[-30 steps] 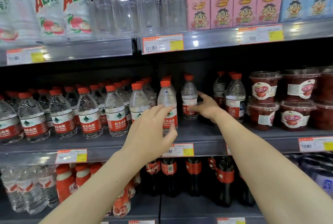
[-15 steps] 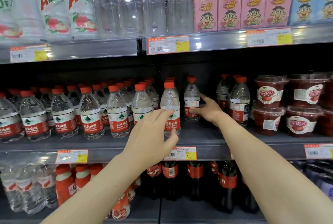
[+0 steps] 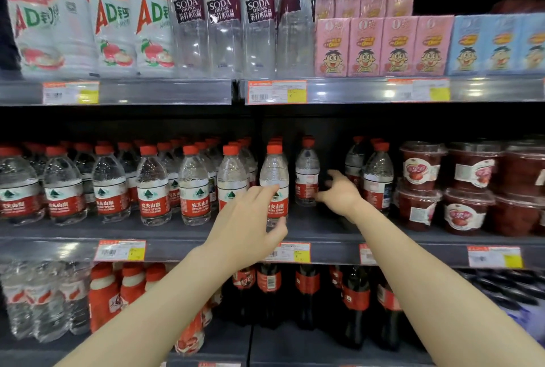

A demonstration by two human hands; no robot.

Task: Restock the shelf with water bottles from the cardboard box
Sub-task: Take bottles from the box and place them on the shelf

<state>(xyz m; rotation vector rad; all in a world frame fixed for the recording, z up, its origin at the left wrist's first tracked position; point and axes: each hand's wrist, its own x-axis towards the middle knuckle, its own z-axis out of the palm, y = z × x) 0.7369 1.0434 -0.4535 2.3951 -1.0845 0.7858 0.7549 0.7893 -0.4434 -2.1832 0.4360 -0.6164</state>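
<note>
Rows of red-capped water bottles [image 3: 152, 186] fill the middle shelf [image 3: 182, 231]. My left hand [image 3: 250, 225] reaches to the front bottle [image 3: 274, 172] of the rightmost full row, with straight fingers lying on its red label and the thumb low at its right side. One bottle [image 3: 307, 169] stands alone further back on the shelf. My right hand [image 3: 340, 194] hovers just right of it, fingers spread and holding nothing, the thumb tip near its label. The cardboard box is out of view.
Two more water bottles [image 3: 379, 178] stand right of my right hand, then stacked red jelly cups [image 3: 421, 166]. The top shelf carries milk drinks [image 3: 112, 21], soda bottles [image 3: 221, 18] and pink cartons [image 3: 365, 45]. Cola bottles [image 3: 306, 290] fill the bottom shelf.
My right hand has let go of the lone bottle and opened, drawing slightly right. My left hand stays on the front bottle.
</note>
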